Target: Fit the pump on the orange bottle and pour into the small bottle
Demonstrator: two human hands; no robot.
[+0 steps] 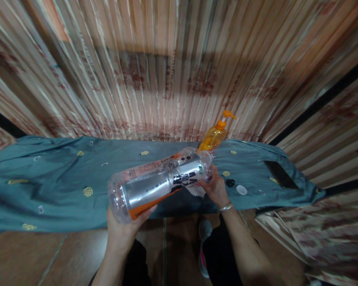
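Observation:
A large clear plastic bottle (155,182) with a silver, orange and black label lies tilted on its side in the air above a table covered by a teal cloth (53,178). My left hand (123,230) cups its base from below. My right hand (216,188) holds the neck end, with something white pressed against the bottle under the fingers. A white cap (241,190) and a small dark cap (230,183) lie on the cloth just right of my right hand.
An orange pump bottle (214,135) stands at the table's back edge behind the big bottle. A black phone (280,174) lies on the cloth at the right end. A striped curtain hangs behind the table. My legs and a shoe show below.

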